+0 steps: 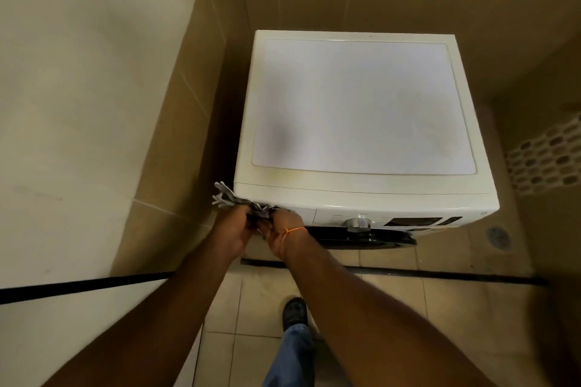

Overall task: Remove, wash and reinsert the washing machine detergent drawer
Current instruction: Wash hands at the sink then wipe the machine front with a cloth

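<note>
Two hands, left (231, 231) and right (279, 234), bunch a rag (234, 199) at the washer (361, 104) front's left corner. Drawer (303, 214) looks seated. Wash stage unclear; probably a final wipe.

Both arms stretch up from the bottom of the frame to meet at centre-left, left hand (231, 229) and right hand (279, 234) curled closed side by side, nearly touching.
</note>
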